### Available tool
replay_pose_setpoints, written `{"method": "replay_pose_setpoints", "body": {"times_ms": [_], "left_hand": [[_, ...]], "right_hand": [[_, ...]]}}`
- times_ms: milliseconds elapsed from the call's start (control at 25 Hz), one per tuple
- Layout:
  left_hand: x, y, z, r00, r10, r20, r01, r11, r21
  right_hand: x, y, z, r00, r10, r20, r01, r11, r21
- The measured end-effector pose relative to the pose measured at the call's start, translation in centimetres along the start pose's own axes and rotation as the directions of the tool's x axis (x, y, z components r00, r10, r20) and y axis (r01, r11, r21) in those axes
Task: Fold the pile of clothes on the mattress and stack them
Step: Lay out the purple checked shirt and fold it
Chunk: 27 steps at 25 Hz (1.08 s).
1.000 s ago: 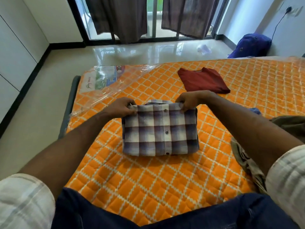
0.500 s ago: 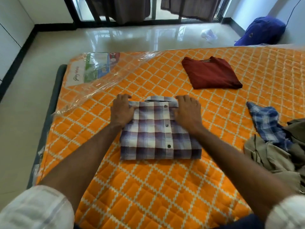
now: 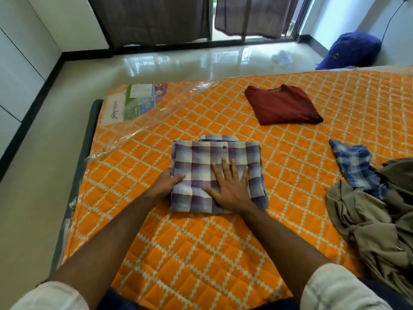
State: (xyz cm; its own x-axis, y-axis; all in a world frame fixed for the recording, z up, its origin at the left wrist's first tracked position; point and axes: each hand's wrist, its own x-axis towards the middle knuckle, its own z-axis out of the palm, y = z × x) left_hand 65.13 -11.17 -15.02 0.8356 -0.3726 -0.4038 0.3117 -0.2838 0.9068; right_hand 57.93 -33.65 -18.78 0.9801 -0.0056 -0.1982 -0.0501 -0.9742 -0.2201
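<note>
Right hand [image 3: 230,189] presses flat and spread on the folded plaid shirt [image 3: 215,175]; left hand [image 3: 167,181] seemingly grips its edge. Next, stack it on the maroon T-shirt [image 3: 282,106] beyond.

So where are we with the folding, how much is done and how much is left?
Done: the maroon shirt lies folded on the mattress. In hand: the plaid shirt is folded; the right hand presses flat on it while the left hand grips its left edge. It is not yet stacked on the maroon one. Left: the blue checked shirt and the olive garment, both unfolded in a heap.
</note>
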Motion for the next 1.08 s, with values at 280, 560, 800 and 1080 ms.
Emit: {"method": "replay_pose_setpoints", "body": {"times_ms": [280, 560, 800, 1080], "left_hand": [[-4.8, 13.5, 1.1, 0.963, 0.269, 0.034, -0.270, 0.943, 0.196], [-9.7, 24.7, 8.7, 0.900, 0.425, 0.100, -0.219, 0.243, 0.945], [-8.8, 12.4, 15.7, 0.935, 0.174, 0.309, -0.354, 0.517, 0.780], [-8.6, 1.7, 6.5, 0.866, 0.499, -0.037, -0.260, 0.512, 0.819]], "right_hand": [[-2.9, -6.3, -12.9, 0.982, 0.187, -0.035, -0.081, 0.581, 0.810], [-6.1, -7.3, -21.2, 0.986, -0.013, 0.165, -0.160, -0.322, 0.933], [-9.0, 0.5, -10.4, 0.936, 0.094, 0.339, -0.263, -0.452, 0.852], [-9.5, 6.7, -3.1, 0.871, 0.228, 0.435, -0.400, -0.186, 0.898]]}}
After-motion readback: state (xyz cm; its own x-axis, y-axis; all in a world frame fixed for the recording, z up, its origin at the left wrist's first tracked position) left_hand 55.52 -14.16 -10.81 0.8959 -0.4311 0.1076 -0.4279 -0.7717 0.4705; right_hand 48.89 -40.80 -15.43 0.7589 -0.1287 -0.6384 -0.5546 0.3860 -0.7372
